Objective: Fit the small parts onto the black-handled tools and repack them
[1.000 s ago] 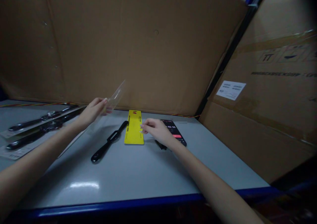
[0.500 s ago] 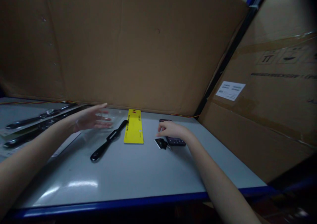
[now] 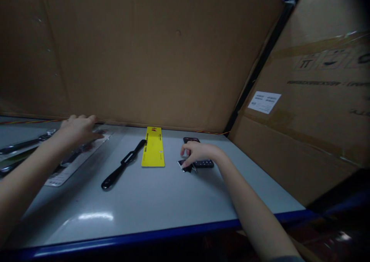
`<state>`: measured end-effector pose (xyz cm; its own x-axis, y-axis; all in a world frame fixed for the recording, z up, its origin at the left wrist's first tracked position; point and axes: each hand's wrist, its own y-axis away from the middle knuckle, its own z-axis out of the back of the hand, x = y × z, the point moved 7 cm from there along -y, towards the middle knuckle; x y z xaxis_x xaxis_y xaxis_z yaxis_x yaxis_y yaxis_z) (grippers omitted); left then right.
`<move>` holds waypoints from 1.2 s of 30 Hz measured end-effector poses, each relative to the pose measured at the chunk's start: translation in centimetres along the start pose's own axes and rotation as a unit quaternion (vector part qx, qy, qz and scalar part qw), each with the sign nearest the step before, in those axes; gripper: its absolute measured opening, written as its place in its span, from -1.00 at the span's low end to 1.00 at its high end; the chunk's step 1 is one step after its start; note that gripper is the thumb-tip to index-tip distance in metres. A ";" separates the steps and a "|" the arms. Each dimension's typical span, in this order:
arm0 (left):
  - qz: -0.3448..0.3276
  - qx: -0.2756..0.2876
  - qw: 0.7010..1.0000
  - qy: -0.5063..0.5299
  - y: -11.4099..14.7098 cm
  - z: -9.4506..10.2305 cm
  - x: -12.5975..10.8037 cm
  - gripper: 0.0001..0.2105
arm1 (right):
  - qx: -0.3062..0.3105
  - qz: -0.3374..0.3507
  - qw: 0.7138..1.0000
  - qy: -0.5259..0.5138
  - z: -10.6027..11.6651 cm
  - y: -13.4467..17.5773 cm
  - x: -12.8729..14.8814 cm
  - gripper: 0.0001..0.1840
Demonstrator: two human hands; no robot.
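At the left, my left hand (image 3: 79,129) is over clear-packaged black-handled tools (image 3: 73,154), its thumb stretched to the right and its fingers bent at the far side. Whether it touches the packaging cannot be made out. My right hand (image 3: 200,152) reaches in from the right, thumb and fingers apart. Its thumb is on a small black piece with a silvery edge (image 3: 187,169). Under and beside that hand lies a dark object with rows of light dots (image 3: 206,164). Between my hands rest a long black slotted tool (image 3: 118,173) and a yellow printed card (image 3: 153,150).
The grey tabletop (image 3: 150,200) has a blue front edge (image 3: 162,230). A tall cardboard sheet (image 3: 162,61) stands along the back, and a large taped carton (image 3: 303,127) rises at the right. A red and yellow cord (image 3: 31,121) runs along the back edge.
My left hand has moved left from beside the black slotted tool to the packaged tools. My right hand has lowered its thumb onto the small black piece. The view has shifted slightly.
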<state>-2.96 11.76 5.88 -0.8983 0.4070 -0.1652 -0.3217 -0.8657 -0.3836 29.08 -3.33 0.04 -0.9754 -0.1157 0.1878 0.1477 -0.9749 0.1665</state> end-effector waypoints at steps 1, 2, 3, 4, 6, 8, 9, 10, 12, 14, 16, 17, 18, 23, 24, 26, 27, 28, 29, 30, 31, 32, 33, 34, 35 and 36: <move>-0.009 -0.023 0.998 -0.056 0.3 0.3 -0.7 -0.41 | 0.009 0.006 1.000 0.009 -0.1 0.2 0.1 -0.44; -0.031 -0.037 0.994 -0.095 0.7 0.3 -1.9 -0.44 | 0.015 0.005 1.000 0.019 -0.1 0.3 0.2 -0.40; -0.065 -0.032 0.993 -0.098 1.1 -0.1 -3.4 -0.47 | 0.020 0.001 0.999 0.031 -0.2 0.4 0.1 -0.37; -0.103 0.006 0.993 -0.062 1.6 -1.0 -5.0 -0.50 | 0.025 -0.007 0.999 0.041 -0.3 0.4 0.0 -0.35; -0.103 0.104 0.989 0.012 2.4 -3.3 -7.4 -0.50 | 0.034 -0.020 0.998 0.052 -0.6 0.2 -0.3 -0.36; -0.091 0.170 0.981 0.007 3.2 -5.4 -9.0 -0.48 | 0.039 -0.020 0.998 0.050 -0.9 -0.1 -0.4 -0.40; -0.090 0.172 0.981 -0.003 3.3 -5.9 -9.6 -0.46 | 0.040 -0.017 0.998 0.045 -1.0 -0.2 -0.4 -0.41; -0.087 0.167 0.982 -0.018 3.4 -6.3 -10.0 -0.43 | 0.042 -0.015 0.998 0.040 -1.1 -0.4 -0.4 -0.42; -0.076 0.179 0.980 -0.031 3.4 -6.8 -10.2 -0.39 | 0.045 -0.010 0.998 0.033 -1.2 -0.6 -0.4 -0.43; -0.056 0.221 0.973 -0.025 3.3 -7.3 -10.0 -0.39 | 0.045 -0.001 0.998 0.032 -1.3 -0.7 -0.1 -0.44; -0.039 0.268 0.962 -0.010 3.4 -7.6 -9.7 -0.40 | 0.041 0.013 0.999 0.030 -1.2 -0.6 0.4 -0.47; -0.034 0.286 0.958 -0.004 3.4 -7.7 -9.7 -0.42 | 0.041 0.020 0.999 0.027 -1.2 -0.6 0.7 -0.48; -0.028 0.300 0.954 0.002 3.4 -7.7 -9.7 -0.43 | 0.041 0.024 0.999 0.023 -1.2 -0.6 0.9 -0.48; -0.032 0.312 0.950 0.008 3.9 -6.5 -10.5 -0.34 | 0.058 0.035 0.998 -0.012 -1.4 -0.6 1.7 -0.42; -0.037 0.309 0.950 0.008 4.0 -6.2 -10.6 -0.31 | 0.065 0.038 0.997 -0.021 -1.5 -0.7 1.8 -0.42; -0.043 0.313 0.949 0.006 4.1 -5.7 -10.7 -0.33 | 0.077 0.043 0.995 -0.037 -1.8 -0.8 1.8 -0.43; -0.045 0.319 0.947 0.003 4.2 -5.7 -10.7 -0.35 | 0.081 0.045 0.995 -0.044 -1.9 -0.8 1.8 -0.44; -0.048 0.326 0.944 0.000 4.3 -5.7 -10.6 -0.39 | 0.085 0.046 0.994 -0.049 -2.0 -0.8 1.8 -0.46; -0.053 0.330 0.942 -0.003 4.4 -5.9 -10.6 -0.42 | 0.089 0.047 0.993 -0.054 -2.1 -0.8 1.8 -0.47; -0.056 0.333 0.941 -0.004 4.4 -6.1 -10.6 -0.45 | 0.091 0.046 0.993 -0.057 -2.1 -0.9 1.8 -0.47; -0.058 0.337 0.940 -0.001 4.5 -6.3 -10.6 -0.48 | 0.091 0.047 0.993 -0.059 -2.2 -0.9 1.8 -0.47; -0.061 0.340 0.938 0.007 4.5 -6.6 -10.6 -0.50 | 0.090 0.046 0.993 -0.061 -2.2 -0.9 1.7 -0.47; -0.067 0.341 0.937 0.017 4.6 -6.8 -10.8 -0.52 | 0.089 0.044 0.993 -0.063 -2.2 -0.9 1.7 -0.46; -0.073 0.338 0.938 0.028 4.6 -7.0 -10.9 -0.55 | 0.088 0.042 0.993 -0.066 -2.2 -1.0 1.6 -0.45; -0.077 0.331 0.940 0.038 4.6 -7.0 -11.1 -0.57 | 0.089 0.039 0.993 -0.072 -2.3 -1.0 1.6 -0.45; -0.081 0.321 0.942 0.046 4.5 -7.0 -11.2 -0.60 | 0.091 0.035 0.992 -0.080 -2.3 -1.0 1.5 -0.44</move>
<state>7.74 5.33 -0.39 -0.8018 0.5465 -0.2417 -0.5934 -0.7759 0.2141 27.11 -2.93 -2.12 -0.9252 -0.1356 0.3544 0.2553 -0.9134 0.3170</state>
